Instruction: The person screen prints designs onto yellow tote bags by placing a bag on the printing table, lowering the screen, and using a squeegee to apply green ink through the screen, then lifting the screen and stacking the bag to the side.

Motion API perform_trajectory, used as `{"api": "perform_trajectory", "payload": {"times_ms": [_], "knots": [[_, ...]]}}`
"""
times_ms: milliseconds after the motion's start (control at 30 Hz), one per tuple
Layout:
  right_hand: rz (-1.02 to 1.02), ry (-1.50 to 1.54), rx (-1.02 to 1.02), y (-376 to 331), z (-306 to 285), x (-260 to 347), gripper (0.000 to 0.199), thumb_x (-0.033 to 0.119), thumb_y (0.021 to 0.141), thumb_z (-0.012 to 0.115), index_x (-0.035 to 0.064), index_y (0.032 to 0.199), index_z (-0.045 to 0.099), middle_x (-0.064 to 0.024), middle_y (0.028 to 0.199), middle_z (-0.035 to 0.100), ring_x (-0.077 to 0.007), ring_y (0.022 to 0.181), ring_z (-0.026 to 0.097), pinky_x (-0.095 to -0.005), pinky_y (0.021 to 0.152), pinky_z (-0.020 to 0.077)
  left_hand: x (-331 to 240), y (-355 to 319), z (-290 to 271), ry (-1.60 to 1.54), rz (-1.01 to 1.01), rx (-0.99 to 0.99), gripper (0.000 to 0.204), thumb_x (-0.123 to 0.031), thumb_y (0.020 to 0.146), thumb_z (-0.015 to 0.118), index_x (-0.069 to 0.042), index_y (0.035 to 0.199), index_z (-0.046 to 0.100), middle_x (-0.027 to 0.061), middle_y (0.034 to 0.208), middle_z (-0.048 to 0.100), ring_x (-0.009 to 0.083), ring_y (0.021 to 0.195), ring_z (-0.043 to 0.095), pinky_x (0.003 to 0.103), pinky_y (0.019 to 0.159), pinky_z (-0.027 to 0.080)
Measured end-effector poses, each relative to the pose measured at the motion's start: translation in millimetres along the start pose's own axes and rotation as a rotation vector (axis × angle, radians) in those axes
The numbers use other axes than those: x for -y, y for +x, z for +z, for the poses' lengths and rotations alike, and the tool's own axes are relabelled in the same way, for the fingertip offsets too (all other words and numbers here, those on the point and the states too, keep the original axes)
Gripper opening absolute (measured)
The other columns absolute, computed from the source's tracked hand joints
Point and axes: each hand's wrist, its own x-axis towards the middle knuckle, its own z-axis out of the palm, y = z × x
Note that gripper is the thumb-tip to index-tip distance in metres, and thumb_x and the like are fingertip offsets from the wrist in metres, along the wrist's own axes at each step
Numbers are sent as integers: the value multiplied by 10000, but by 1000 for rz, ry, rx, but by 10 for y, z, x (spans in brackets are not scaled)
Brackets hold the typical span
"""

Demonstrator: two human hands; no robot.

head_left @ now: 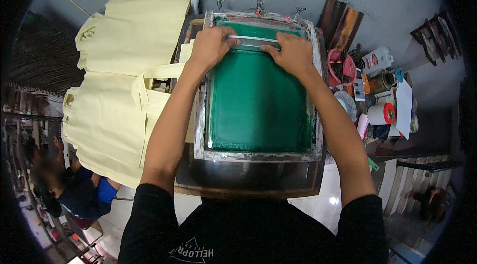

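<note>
A screen-printing frame [199, 135] with a green mesh [258, 100] lies flat in front of me. Across the far end of the mesh runs a squeegee [253, 41] with a pale bar along its top. My left hand [212, 48] grips its left end, thumb on the near side. At its right end, my right hand [294, 54] is closed the same way. Metal clamps [260, 6] stand along the frame's far edge. Beneath the screen, the dark table [243, 177] shows at the near side. Whatever lies under the mesh is hidden.
Pale yellow fabric bags [107, 117] lie stacked to the left, one strap reaching toward the frame. At right are a pink bowl [349, 71], a phone [359, 86], a white jug [377, 60] and a red-and-white tub [381, 114]. A person [84, 195] sits at far left.
</note>
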Motion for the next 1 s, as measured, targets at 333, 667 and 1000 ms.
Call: {"api": "perform_trajectory", "payload": {"times_ms": [333, 667, 1000], "knots": [[-18, 81, 77, -688, -434, 348, 568, 605, 850, 696, 53, 755, 605, -145, 715, 665, -367, 664, 666, -472, 572, 495, -280, -820, -93, -33, -6, 33, 304, -312, 858, 770, -52, 1015, 770, 195, 915, 737, 374, 821, 708, 435, 762, 540], [-49, 130, 117, -1810, -877, 910, 439, 484, 817, 766, 92, 789, 571, -82, 724, 603, -287, 648, 619, -416, 547, 454, -752, -2124, -290, -15, 0, 108, 179, -185, 849, 774, -47, 963, 756, 148, 900, 722, 328, 849, 679, 413, 748, 532], [-99, 178, 8, -2244, -1023, 1022, 189, 174, 767, 728, 98, 925, 657, -49, 898, 647, -252, 826, 634, -393, 699, 494, -266, -2912, -88, 54, 132, -107, 1132, -323, 647, 941, -81, 1557, 312, 216, 1577, 405, 404, 1476, 362, 582, 1206, 215]]}}
